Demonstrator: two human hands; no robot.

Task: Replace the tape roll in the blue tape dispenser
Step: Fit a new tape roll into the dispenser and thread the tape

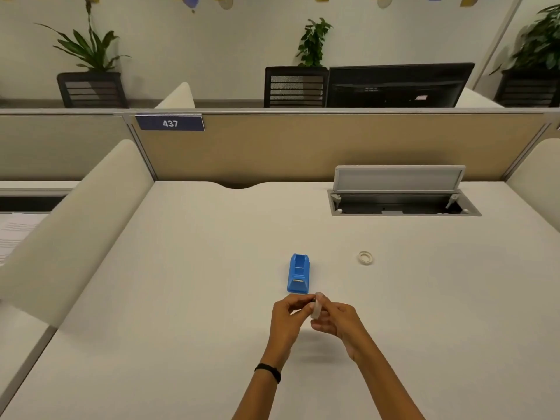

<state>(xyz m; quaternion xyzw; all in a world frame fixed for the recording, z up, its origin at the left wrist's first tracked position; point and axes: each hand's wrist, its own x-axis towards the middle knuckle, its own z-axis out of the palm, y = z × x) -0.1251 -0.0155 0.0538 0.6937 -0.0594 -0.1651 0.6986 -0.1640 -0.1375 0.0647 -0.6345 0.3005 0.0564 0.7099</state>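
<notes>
Both forearms reach forward from the bottom edge over the desk point(188, 298) and converge, the hands meeting just in front of the dispenser point(298, 277). The left hand point(288, 318) comes in from the lower left, wrist slightly bent, a black band point(268, 371) around it. Its fingers curl inward and its thumb and forefinger pinch toward the top edge of a small tape roll point(316, 307). The right hand point(341, 324) comes in from the lower right, its fingers folded around the far side of the same roll, which stands on edge between the two hands, raised off the desk. So both hands are closed on the roll: the right one cradling it, the left one nipping at its rim. Whether a loose tape end is being pulled cannot be told; the roll is pale and partly hidden by fingers.

The dispenser is blue, sits upright on the desk just beyond the fingertips, and is not touched by either hand. Its well looks open and empty of a roll, with the cutter end facing the person.

A second ring point(365, 257), pale and thin, lies flat on the desk to the right of the dispenser, well apart from it and from the hands.

Farther back on the right, a cable hatch point(403, 195) in the desk stands with its lid up.
</notes>
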